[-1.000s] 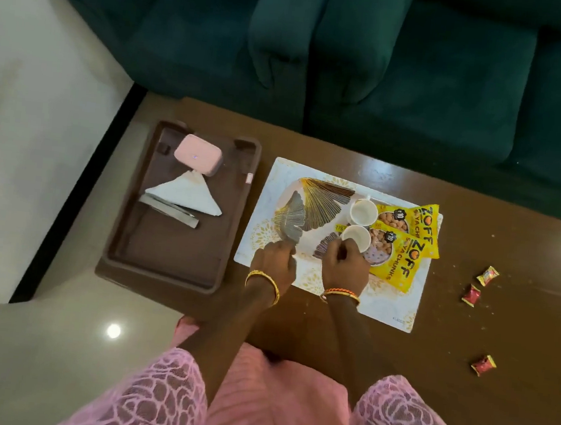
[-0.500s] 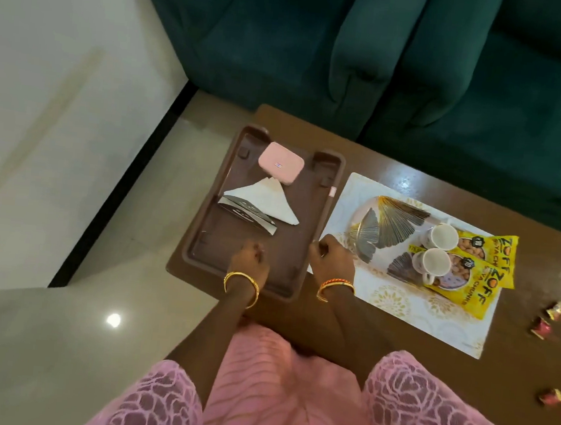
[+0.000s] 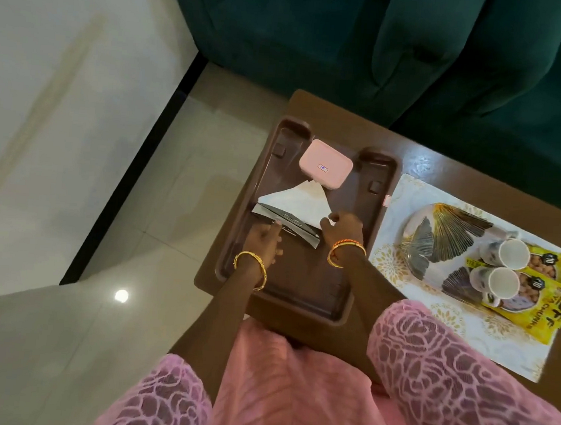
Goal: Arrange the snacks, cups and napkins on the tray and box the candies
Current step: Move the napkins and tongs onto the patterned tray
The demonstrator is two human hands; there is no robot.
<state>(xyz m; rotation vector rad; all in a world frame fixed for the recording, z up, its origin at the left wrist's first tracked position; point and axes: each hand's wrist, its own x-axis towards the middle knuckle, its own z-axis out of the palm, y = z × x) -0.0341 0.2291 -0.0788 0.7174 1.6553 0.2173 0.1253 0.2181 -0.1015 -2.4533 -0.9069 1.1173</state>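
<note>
Reaching into the brown tray [image 3: 302,293] at the surface's left edge, both hands are engaged: left hand [image 3: 264,241] fingers spread on the dark strip [image 3: 291,225], right hand [image 3: 342,227] fingers pinched on the folded napkin [image 3: 294,201], whose long axis runs leftward; beyond lies the pink box [image 3: 325,163].

Dim warm light, lamp glare on floor [image 3: 121,295], slight blur, edges warped.
</note>
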